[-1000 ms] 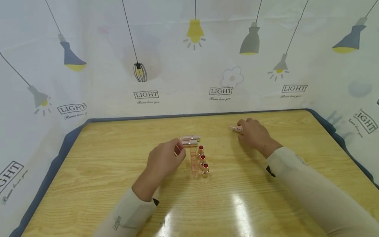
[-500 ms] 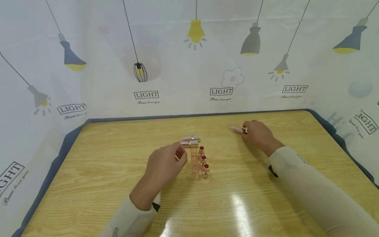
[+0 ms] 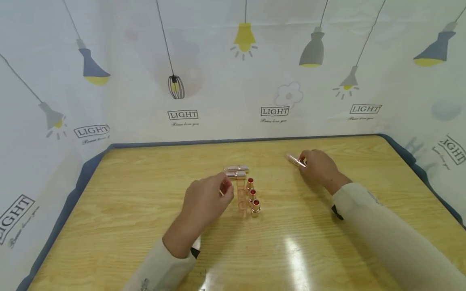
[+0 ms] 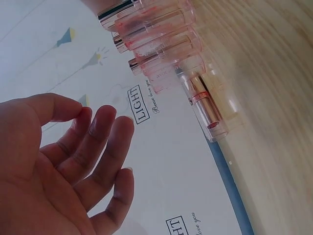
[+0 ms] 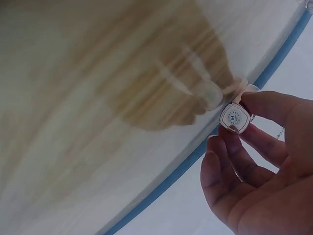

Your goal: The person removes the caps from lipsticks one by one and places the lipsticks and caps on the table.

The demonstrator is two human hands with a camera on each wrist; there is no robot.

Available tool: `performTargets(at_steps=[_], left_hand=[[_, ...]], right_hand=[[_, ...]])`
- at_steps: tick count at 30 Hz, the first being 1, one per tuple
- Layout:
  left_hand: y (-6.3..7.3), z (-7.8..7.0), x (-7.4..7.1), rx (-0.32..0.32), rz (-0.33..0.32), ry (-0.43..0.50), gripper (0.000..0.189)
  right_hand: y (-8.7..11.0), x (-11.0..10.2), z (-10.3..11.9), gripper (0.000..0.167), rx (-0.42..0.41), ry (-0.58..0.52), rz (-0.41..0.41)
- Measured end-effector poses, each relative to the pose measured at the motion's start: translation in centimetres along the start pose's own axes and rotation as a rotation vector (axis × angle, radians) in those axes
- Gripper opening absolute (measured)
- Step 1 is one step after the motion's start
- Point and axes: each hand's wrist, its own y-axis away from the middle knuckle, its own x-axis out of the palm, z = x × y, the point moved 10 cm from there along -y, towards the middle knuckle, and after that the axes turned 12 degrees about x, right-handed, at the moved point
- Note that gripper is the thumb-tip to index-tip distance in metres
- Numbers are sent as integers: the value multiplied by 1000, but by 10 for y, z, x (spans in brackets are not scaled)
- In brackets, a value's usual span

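Note:
At the back right of the table, my right hand (image 3: 320,166) pinches a lipstick (image 3: 295,160) between thumb and fingers. Its square base, marked 04, faces the camera in the right wrist view (image 5: 234,118). My left hand (image 3: 205,200) hovers at the centre left, fingers loosely bent, holding nothing. Just right of it stand clear pink lipstick caps (image 3: 242,198) in a row. Beside these stand three uncapped lipsticks (image 3: 255,208) with red tips. Behind them two lipsticks (image 3: 236,175) lie on their sides; one in a clear cap (image 4: 203,100) shows in the left wrist view.
The wooden table (image 3: 138,178) has a blue edging along its back and sides. A white cloth backdrop (image 3: 214,81) printed with lamps rises behind it and at both sides. Light glares off the table's front (image 3: 296,258).
My right hand has shifted slightly to the right along the lipstick, and more of the lipstick shows at a steeper slant. My left hand stays near the caps, and the head view has shifted a little.

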Motion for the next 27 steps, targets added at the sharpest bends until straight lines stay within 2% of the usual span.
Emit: performTargets(at_steps=[7,19,23,27], left_hand=[[0,-3,0,-3,1,-8,14],[-1,-8,-1,25,-30,-26,11],[-2,-10,-3,34,-59,-20,10],[-1,-14,-5,48,-91,9,18]], right_hand=[[18,-7,11,30,-25,-64,-24],[76,-32,59,23,-225,-198,-146],[96,-41,73,21,-274,-242,-170],[114,-45,87,20,-320,-266,-174]])
